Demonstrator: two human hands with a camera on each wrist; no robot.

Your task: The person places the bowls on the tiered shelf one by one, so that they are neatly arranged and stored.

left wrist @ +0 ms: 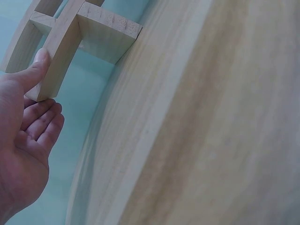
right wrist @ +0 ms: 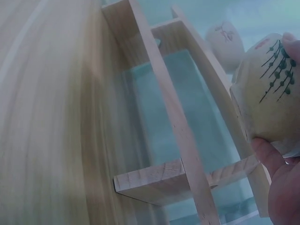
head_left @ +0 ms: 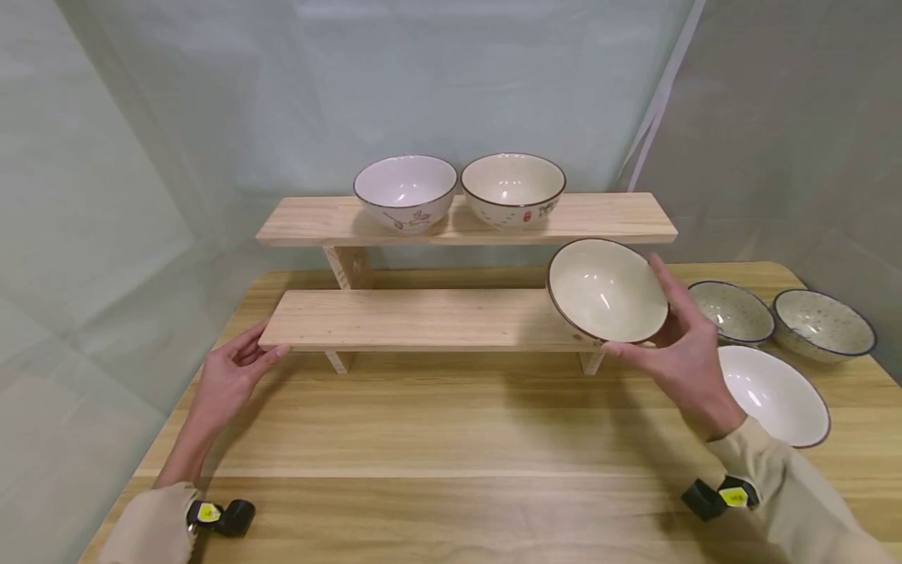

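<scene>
A cream bowl point(head_left: 607, 290) with a brown rim is held tilted in my right hand point(head_left: 687, 364), thumb at the near rim and fingers round the far side. It is over the right end of the lower board of a two-tier wooden shelf point(head_left: 423, 317); whether it touches the board I cannot tell. Green and red painting point(right wrist: 276, 70) shows on its outside in the right wrist view. My left hand point(head_left: 231, 376) grips the left end of the lower board, its thumb point(left wrist: 37, 70) on one face and the fingers curled at the edge.
On the upper board stand a white bowl point(head_left: 406, 188) and a cream bowl point(head_left: 513, 188), side by side. Two speckled bowls point(head_left: 733, 312) point(head_left: 823, 323) and a white bowl point(head_left: 778, 399) are on the table point(head_left: 437, 439) at the right. Pale sheeting point(head_left: 451, 86) hangs behind.
</scene>
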